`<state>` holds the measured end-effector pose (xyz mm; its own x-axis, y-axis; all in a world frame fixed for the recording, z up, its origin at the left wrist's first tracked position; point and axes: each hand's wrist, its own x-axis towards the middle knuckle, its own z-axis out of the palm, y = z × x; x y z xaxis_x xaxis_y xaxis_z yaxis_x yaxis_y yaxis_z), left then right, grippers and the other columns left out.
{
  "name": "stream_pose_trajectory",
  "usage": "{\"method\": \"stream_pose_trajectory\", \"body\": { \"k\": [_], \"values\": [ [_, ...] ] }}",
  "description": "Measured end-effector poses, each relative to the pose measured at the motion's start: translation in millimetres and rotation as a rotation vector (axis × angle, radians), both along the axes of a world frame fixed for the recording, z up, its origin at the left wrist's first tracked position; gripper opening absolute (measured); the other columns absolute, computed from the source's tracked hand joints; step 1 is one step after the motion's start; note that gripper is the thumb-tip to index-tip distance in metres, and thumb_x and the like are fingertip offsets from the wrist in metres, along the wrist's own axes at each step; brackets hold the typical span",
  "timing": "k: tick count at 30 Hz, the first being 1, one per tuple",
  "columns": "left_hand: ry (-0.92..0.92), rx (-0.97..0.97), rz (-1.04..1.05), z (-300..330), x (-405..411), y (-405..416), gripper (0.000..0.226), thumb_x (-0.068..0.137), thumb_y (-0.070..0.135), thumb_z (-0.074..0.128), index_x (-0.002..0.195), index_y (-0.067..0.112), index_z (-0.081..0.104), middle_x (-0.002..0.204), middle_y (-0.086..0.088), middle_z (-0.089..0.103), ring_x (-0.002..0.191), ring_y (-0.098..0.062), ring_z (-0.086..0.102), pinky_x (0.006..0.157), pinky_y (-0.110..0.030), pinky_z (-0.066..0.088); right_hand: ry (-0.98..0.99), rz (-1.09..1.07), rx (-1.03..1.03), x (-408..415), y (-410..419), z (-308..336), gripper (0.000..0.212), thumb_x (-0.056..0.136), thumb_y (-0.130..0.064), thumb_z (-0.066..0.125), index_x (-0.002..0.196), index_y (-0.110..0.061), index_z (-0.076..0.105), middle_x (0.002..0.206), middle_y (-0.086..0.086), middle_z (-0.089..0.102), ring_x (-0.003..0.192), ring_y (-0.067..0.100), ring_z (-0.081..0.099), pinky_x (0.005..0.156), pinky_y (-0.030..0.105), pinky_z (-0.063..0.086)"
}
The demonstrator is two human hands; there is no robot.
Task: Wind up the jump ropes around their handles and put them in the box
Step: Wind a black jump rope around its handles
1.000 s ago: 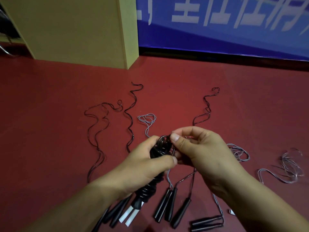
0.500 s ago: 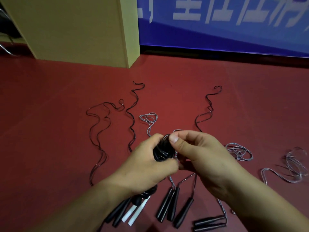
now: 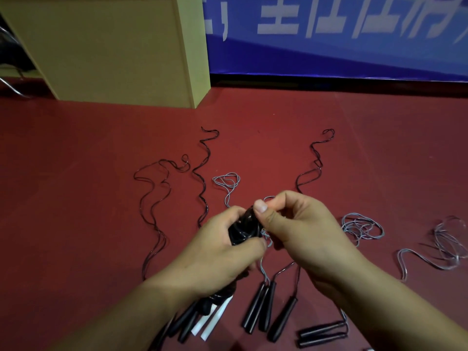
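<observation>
Gripping a wound jump rope (image 3: 244, 228) above the red floor (image 3: 76, 198), the left hand (image 3: 220, 252) has fingers and thumb curled round it — a tight bundle of glossy black cord coiled about its handles. The right hand (image 3: 301, 231) pinches the cord's top end between thumb and forefinger, just beside the bundle. Below lie more ropes, unwound: thin, wavy black cords (image 3: 157, 203), pale grey tangles (image 3: 362, 226), slim matte black handles (image 3: 260, 307) and two white ones (image 3: 211, 320) — all flat on the floor.
</observation>
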<state>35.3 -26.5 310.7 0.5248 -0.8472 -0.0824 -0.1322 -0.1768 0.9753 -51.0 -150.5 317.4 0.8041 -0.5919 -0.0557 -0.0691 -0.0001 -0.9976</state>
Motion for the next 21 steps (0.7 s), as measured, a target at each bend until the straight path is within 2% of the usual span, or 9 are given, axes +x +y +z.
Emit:
{"method": "stream_pose_trajectory", "body": {
  "k": [4, 7, 10, 13, 16, 19, 21],
  "values": [
    [-0.029, 0.014, -0.036, 2.9, -3.8, 3.6, 0.009, 0.078, 0.027, 0.061, 0.079, 0.018, 0.059, 0.060, -0.006, 0.063, 0.054, -0.017, 0.054, 0.054, -0.027, 0.045, 0.134, 0.045, 0.225, -1.7, -2.4, 12.2, 0.044, 0.090, -0.046, 0.059, 0.057, -0.018, 0.054, 0.052, -0.002, 0.045, 0.046, 0.012, 0.040, 0.048, 0.024, 0.038],
    [-0.063, 0.028, -0.055, 3.4, -8.2, 5.9, 0.012, 0.081, 0.030, 0.060, 0.075, 0.019, 0.059, 0.057, -0.003, 0.060, 0.051, -0.014, 0.054, 0.050, -0.023, 0.042, 0.215, 0.114, 0.199, -4.2, -2.2, 11.7, 0.047, 0.088, -0.052, 0.060, 0.058, -0.018, 0.048, 0.052, 0.003, 0.037, 0.046, 0.016, 0.030, 0.048, 0.025, 0.031],
    [-0.128, 0.050, -0.030, 2.9, -9.4, 7.5, 0.023, 0.082, 0.034, 0.063, 0.073, 0.014, 0.057, 0.054, 0.004, 0.057, 0.047, -0.010, 0.054, 0.049, -0.020, 0.039, 0.229, 0.165, 0.161, -6.4, -0.7, 10.8, 0.040, 0.088, -0.044, 0.064, 0.060, -0.019, 0.050, 0.050, -0.001, 0.041, 0.043, 0.011, 0.034, 0.048, 0.024, 0.032],
    [-0.154, 0.105, 0.011, 2.4, -8.0, 9.2, 0.034, 0.091, 0.036, 0.068, 0.080, 0.005, 0.058, 0.056, -0.002, 0.059, 0.045, -0.009, 0.051, 0.047, -0.019, 0.037, 0.161, 0.135, 0.169, -6.8, -1.3, 11.0, 0.025, 0.090, -0.028, 0.065, 0.070, -0.015, 0.059, 0.058, 0.002, 0.051, 0.047, 0.010, 0.042, 0.049, 0.023, 0.036],
    [-0.006, 0.137, 0.074, 4.8, -11.8, 8.3, 0.040, 0.092, 0.038, 0.064, 0.084, -0.001, 0.059, 0.056, -0.006, 0.058, 0.043, -0.013, 0.051, 0.046, -0.021, 0.039, 0.093, 0.074, 0.143, -6.8, -3.5, 10.6, 0.018, 0.092, -0.020, 0.064, 0.074, -0.016, 0.064, 0.070, 0.008, 0.045, 0.053, 0.012, 0.038, 0.051, 0.026, 0.036],
    [0.198, 0.116, 0.117, 9.3, -17.5, 8.7, 0.038, 0.086, 0.044, 0.067, 0.086, 0.007, 0.061, 0.066, -0.009, 0.063, 0.046, -0.018, 0.055, 0.048, -0.023, 0.044, 0.031, 0.025, 0.107, -6.1, -4.5, 14.0, 0.020, 0.092, -0.016, 0.063, 0.072, -0.017, 0.065, 0.064, 0.004, 0.043, 0.054, 0.013, 0.035, 0.053, 0.028, 0.035],
    [0.251, 0.103, 0.119, 9.2, -16.9, 14.0, 0.041, 0.081, 0.049, 0.071, 0.088, 0.010, 0.062, 0.071, -0.012, 0.065, 0.049, -0.021, 0.057, 0.051, -0.026, 0.045, -0.003, 0.038, 0.068, -5.6, -1.6, 16.5, 0.016, 0.092, -0.018, 0.064, 0.075, -0.016, 0.066, 0.061, 0.002, 0.043, 0.055, 0.017, 0.034, 0.056, 0.033, 0.033]
  ]
}}
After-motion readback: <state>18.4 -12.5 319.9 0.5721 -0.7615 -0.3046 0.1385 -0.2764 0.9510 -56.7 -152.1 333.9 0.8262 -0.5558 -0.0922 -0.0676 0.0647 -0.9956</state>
